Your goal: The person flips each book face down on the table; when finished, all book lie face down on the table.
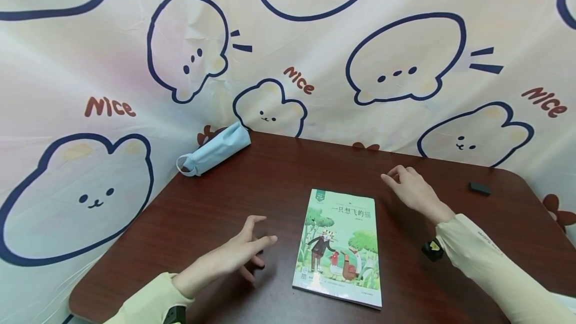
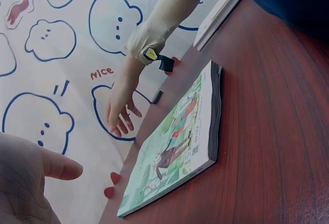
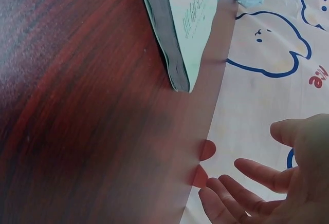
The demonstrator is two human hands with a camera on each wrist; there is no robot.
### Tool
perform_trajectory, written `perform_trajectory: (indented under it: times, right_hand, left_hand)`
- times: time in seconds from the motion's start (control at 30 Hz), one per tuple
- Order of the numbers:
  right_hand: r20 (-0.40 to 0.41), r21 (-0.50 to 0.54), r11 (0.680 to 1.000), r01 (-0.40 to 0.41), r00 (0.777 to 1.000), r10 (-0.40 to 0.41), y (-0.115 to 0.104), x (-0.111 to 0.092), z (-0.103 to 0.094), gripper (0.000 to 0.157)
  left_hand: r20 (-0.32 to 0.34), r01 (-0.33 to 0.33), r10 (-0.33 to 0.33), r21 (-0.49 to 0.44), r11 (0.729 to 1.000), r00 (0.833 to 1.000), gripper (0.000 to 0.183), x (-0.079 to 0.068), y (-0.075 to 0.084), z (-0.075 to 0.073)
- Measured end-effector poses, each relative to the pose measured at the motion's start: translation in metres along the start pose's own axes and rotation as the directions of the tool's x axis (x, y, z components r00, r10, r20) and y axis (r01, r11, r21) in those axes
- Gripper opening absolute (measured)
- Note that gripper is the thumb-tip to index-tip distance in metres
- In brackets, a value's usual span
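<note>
A green children's book [image 1: 338, 246] with a cat and birds drawn on its cover lies flat and closed on the dark wooden table. My left hand [image 1: 236, 254] is held above the table to the left of the book, fingers loosely spread and holding nothing. Beyond the book's upper right corner, my right hand [image 1: 411, 189] hovers with relaxed fingers, also holding nothing. In the left wrist view the book [image 2: 169, 147] shows its page edges, with the right hand [image 2: 121, 103] past its far side. The right wrist view catches a corner of the book [image 3: 193, 23] and the right hand's parted fingers [image 3: 226, 198].
At the table's back left lies a light blue pouch-like bundle [image 1: 218, 150] with a loop. A small black block [image 1: 479, 188] sits on the right part of the table [image 1: 279, 174]. A white object [image 2: 218, 16] stands at the table edge. Patterned cloth [image 1: 315, 49] hangs behind.
</note>
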State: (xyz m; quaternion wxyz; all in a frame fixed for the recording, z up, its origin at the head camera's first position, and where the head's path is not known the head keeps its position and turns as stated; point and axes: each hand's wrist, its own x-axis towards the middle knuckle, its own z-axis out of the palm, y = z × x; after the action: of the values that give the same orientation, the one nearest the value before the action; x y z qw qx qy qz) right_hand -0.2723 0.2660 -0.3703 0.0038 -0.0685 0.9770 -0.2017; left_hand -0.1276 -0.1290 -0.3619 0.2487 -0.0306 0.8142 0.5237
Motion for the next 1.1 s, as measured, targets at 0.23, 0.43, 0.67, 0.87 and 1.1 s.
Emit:
perform_trajectory:
  times: [0.23, 0.43, 0.67, 0.87, 1.1]
  right_hand:
    - [0.003, -0.005, 1.0, 0.007, 1.0, -0.006, -0.002, 0.0, 0.002, 0.07]
    - [-0.017, -0.006, 1.0, 0.009, 1.0, -0.009, -0.003, 0.001, 0.003, 0.065]
    - [-0.058, -0.005, 1.0, 0.012, 0.998, -0.013, -0.005, 0.002, 0.008, 0.047]
    - [-0.035, -0.002, 1.0, 0.001, 0.999, -0.001, -0.004, 0.003, 0.011, 0.049]
    - [-0.015, 0.004, 0.998, -0.065, 0.998, 0.065, -0.004, 0.001, 0.011, 0.058]
  left_hand:
    - [0.037, -0.033, 0.033, -0.008, 0.999, 0.999, 0.072, 0.0, -0.001, 0.001]
    - [0.046, -0.028, 0.03, -0.034, 0.999, 0.998, 0.072, -0.001, -0.001, 0.002]
    - [0.077, -0.047, 0.052, -0.067, 0.997, 0.996, 0.07, 0.001, 0.0, 0.004]
    - [0.1, -0.044, 0.051, -0.063, 0.997, 0.994, 0.071, 0.002, 0.003, 0.006]
    - [0.13, -0.063, 0.073, -0.082, 0.995, 0.989, 0.071, 0.003, 0.004, 0.008]
